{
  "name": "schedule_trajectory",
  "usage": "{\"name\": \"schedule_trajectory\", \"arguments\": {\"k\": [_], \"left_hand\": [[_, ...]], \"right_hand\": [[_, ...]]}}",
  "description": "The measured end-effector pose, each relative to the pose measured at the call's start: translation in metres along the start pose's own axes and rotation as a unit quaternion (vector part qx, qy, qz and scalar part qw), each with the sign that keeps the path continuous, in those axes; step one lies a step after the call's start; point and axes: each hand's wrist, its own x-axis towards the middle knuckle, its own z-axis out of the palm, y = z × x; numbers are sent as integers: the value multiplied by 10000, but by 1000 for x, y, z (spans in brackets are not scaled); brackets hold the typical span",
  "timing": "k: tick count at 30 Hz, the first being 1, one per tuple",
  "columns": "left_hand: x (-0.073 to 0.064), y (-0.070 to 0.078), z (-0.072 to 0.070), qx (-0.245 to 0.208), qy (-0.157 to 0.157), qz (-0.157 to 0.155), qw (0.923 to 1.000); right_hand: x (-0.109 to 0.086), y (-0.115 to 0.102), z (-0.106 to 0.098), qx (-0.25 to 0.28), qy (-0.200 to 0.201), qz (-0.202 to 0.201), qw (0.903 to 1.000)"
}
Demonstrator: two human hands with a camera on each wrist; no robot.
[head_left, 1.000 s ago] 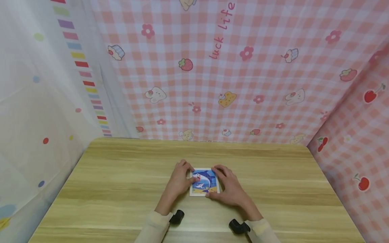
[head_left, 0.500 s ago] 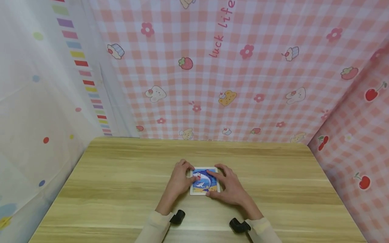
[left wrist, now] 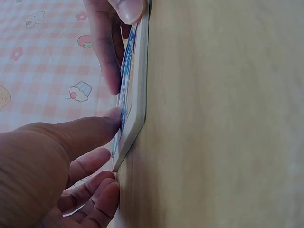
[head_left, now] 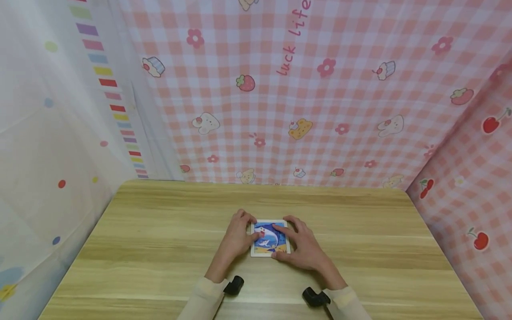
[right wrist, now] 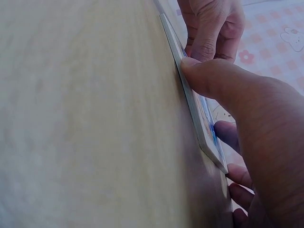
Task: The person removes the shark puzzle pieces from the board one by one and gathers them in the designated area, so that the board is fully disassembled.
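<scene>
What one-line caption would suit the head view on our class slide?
A left hand and a right hand hold a white-edged, mostly blue picture on a wooden table.

A wood-grain table (head_left: pixel 160 249) hemmed by printed cloths (head_left: pixel 224 100) (pink gingham, mostly) makes this a curtained-off workspace.

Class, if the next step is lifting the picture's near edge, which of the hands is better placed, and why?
Probably the right hand: its thumb is at the near edge of the picture, while the left hand has its thumb on the left part, farther from that edge.
</scene>
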Motion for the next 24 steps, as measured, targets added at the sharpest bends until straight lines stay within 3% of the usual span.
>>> {"name": "schedule_trajectory", "arguments": {"k": [12, 17, 24], "left_hand": [[0, 1, 0, -109, 27, 107, 9999], [0, -1, 0, -754, 73, 93, 9971], [1, -8, -3, -1644, 229, 158, 9860]], "right_hand": [[0, 0, 0, 34, 49, -24, 10000], [0, 1, 0, 58, 1, 4, 10000], [0, -1, -1, 130, 14, -1, 9999]]}}
